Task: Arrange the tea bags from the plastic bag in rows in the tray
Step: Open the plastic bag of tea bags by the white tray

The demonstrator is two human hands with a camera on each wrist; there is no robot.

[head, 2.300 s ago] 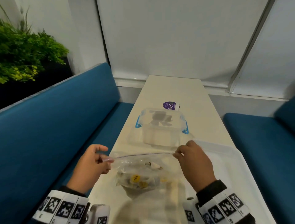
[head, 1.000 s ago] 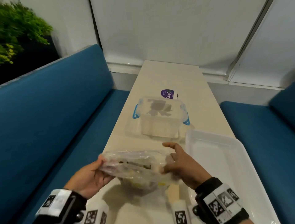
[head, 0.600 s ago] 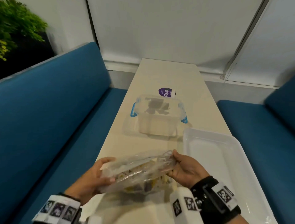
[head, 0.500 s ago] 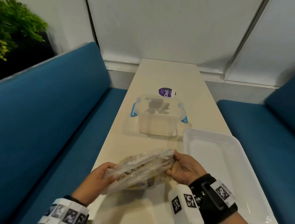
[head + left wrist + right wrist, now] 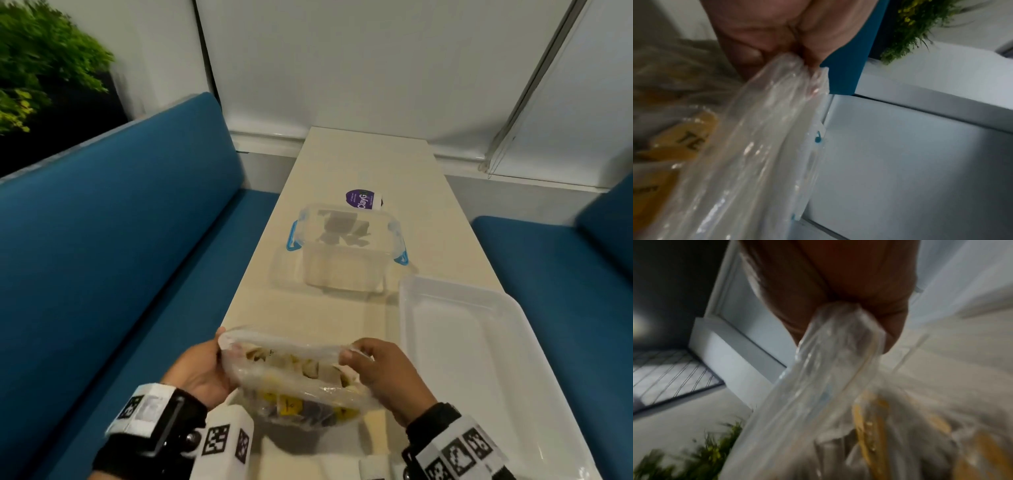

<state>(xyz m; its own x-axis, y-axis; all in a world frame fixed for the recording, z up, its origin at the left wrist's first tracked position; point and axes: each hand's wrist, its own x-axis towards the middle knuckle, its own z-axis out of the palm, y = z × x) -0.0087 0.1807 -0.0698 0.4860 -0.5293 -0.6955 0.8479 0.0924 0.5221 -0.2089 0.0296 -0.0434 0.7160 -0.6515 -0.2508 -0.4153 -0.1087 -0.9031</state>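
A clear plastic bag (image 5: 291,373) full of tea bags (image 5: 291,406) with yellow tags hangs above the near end of the table, its mouth upward. My left hand (image 5: 202,370) pinches the bag's left top corner, and my right hand (image 5: 380,373) pinches its right top corner. The left wrist view shows the crumpled bag (image 5: 760,146) bunched in my fingers (image 5: 748,52), with a yellow tea tag (image 5: 692,139) inside. The right wrist view shows the bag (image 5: 828,373) clamped under my thumb. The white tray (image 5: 479,370) lies to the right of the bag, with nothing in it.
A clear lidded box (image 5: 346,253) with blue clips stands mid-table beyond the bag, a purple-labelled item (image 5: 363,200) behind it. Blue bench seats (image 5: 113,260) flank the narrow cream table (image 5: 342,164). A green plant (image 5: 37,65) is at far left.
The bag was laid flat between my hands and is now turned upright with its mouth up. Both hands shifted their grip to the top corners.
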